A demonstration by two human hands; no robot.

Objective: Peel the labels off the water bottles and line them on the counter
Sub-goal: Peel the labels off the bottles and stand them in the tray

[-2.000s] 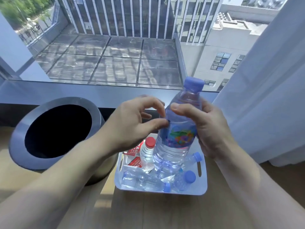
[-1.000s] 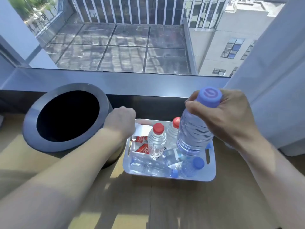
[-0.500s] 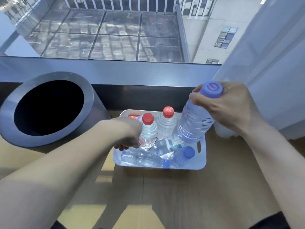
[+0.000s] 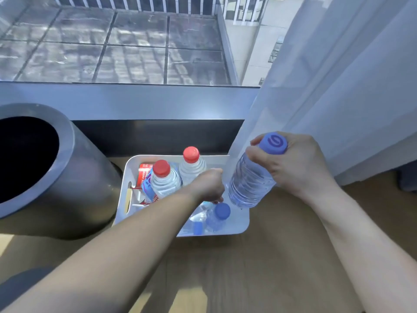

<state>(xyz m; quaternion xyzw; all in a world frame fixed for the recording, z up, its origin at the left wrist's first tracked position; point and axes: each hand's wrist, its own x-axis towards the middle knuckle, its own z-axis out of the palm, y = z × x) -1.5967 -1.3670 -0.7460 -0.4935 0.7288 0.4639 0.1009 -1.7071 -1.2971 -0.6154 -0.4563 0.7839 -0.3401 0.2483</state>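
My right hand [image 4: 297, 163] grips the neck of a large clear bottle [image 4: 248, 186] with a blue cap. This bottle has no label and hangs tilted over the right edge of the white tray [image 4: 239, 230]. My left hand [image 4: 207, 186] reaches down into the tray, fingers curled over the lying blue-capped bottles [image 4: 216, 218]; its fingertips are hidden. Two red-capped bottles [image 4: 164, 179] [image 4: 191, 163] stand upright in the tray, both without labels. Loose red and coloured labels [image 4: 144, 175] lie at the tray's left side.
A grey round bin [image 4: 74, 177] with a dark opening stands left of the tray, touching it. The wooden counter [image 4: 248, 267] stretches in front. A white sheer curtain [image 4: 338, 86] hangs at the right, and the window sill [image 4: 135, 100] runs behind.
The coloured label is gone from the large bottle. My left hand dropped into the tray and moved right across it. My right hand shifted its grip to the bottle's neck and lowered it to the right.
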